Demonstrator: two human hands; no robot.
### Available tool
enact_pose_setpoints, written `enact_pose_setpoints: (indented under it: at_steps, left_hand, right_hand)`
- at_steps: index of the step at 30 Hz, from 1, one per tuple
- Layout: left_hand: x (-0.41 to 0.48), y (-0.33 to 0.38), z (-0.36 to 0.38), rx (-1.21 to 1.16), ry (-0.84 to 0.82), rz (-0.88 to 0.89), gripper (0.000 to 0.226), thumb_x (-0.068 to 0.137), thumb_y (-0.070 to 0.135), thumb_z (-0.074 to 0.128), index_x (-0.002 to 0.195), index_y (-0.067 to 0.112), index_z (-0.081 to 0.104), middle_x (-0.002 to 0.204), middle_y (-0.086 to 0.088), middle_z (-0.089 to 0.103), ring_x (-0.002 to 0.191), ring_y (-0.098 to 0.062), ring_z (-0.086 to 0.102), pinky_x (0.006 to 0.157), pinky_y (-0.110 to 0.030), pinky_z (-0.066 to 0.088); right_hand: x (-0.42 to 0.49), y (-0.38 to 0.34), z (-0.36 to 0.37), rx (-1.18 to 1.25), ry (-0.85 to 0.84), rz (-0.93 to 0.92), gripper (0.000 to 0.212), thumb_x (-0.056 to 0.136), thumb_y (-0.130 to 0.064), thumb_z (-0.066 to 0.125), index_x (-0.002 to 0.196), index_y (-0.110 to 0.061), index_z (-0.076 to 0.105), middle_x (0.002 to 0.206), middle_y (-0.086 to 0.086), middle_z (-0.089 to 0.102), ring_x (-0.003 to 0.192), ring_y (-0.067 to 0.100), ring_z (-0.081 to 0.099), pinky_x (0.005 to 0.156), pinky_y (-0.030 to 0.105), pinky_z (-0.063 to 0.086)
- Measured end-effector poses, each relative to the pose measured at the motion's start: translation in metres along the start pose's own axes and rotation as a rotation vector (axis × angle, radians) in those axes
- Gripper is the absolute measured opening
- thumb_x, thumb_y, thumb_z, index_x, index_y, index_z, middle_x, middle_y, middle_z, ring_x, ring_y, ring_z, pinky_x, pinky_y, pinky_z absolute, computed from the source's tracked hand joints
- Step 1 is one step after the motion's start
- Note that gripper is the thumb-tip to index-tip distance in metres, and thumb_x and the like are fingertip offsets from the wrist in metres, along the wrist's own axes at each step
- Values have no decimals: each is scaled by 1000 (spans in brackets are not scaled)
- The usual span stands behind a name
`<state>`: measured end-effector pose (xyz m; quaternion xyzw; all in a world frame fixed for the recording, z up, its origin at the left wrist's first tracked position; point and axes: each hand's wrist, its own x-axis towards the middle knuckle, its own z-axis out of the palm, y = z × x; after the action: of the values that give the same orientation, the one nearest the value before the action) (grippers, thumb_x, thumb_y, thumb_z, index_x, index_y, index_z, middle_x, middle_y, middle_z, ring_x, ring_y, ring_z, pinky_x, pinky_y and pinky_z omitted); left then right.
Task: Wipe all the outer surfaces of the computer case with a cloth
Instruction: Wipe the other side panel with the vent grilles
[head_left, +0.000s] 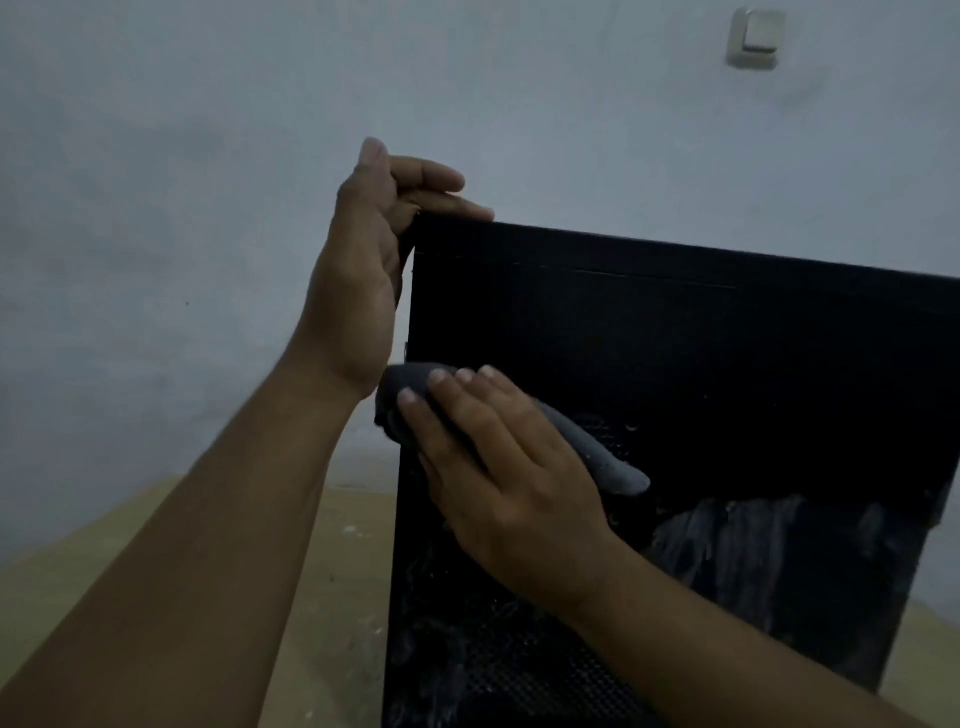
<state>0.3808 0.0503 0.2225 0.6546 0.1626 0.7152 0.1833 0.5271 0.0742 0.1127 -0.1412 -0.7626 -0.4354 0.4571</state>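
Note:
A black computer case (701, 364) stands upright on a light wooden table, its dusty side panel with perforated patches facing me. My left hand (363, 260) grips the case's upper left corner, fingers curled over the top edge. My right hand (498, 467) lies flat on a grey cloth (592, 447), pressing it against the side panel near the left edge. Grey dust smears show on the lower part of the panel.
The wooden table (322, 571) extends to the left and below the case, with small white specks on it. A pale wall is close behind, with a light switch (756, 39) at the upper right.

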Motion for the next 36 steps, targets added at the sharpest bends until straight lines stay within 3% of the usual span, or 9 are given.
enact_pose_setpoints:
  at_steps: [6,11,14,17,20,23,27,36]
  left_hand:
    - [1,-1,0,-18,4,-18,55,101,46,19,111,10,60,105,-13,73,110,-32,66,106,-50,47]
    - [1,0,-1,-16,-4,-25,55,102,45,19,112,9,59,106,-14,73,110,-33,65,105,-49,47]
    - [1,0,-1,-29,-1,-30,55,101,47,20,111,9,59,106,-15,73,110,-33,65,105,-49,47]
    - [0,0,1,-49,10,-36,55,100,47,21,110,9,59,105,-15,72,108,-32,66,104,-48,48]
    - [0,0,2,-53,22,-34,53,100,46,23,108,10,60,103,-14,73,107,-30,67,105,-49,48]
    - [0,1,2,-41,27,-29,52,100,46,23,107,10,61,103,-13,74,109,-32,67,106,-50,47]
    - [0,1,1,-26,15,-30,54,101,46,22,109,9,60,104,-14,74,110,-32,66,106,-50,46]
    - [0,2,4,74,26,-19,42,101,38,30,107,11,61,104,-11,74,107,-27,68,103,-46,49]
  right_hand:
    - [-29,6,-16,39,-301,-387,40,105,-13,46,144,-3,47,144,15,52,137,30,44,120,44,24]
    - [-1,42,-34,54,-459,-635,38,108,-9,34,142,-4,49,143,15,52,135,31,45,120,43,24]
    - [16,57,-40,51,-367,-490,36,107,-10,38,139,-3,53,139,17,55,132,32,49,118,44,28]
    - [27,61,-35,29,-167,-176,35,100,-5,55,135,-2,57,135,20,57,129,34,51,113,47,36]
    - [26,43,-23,-1,9,79,35,99,-6,58,133,-2,59,135,21,57,128,35,52,111,48,39]
    - [20,24,-12,-28,66,162,38,98,-7,59,136,-2,57,137,21,56,130,35,51,111,49,38]
    - [11,29,-14,-38,-30,-3,43,99,-10,58,141,-4,51,142,19,52,134,34,48,113,48,35]
    - [-24,56,-45,-48,-462,-574,47,106,-14,43,152,-11,34,154,10,41,144,27,35,121,41,22]
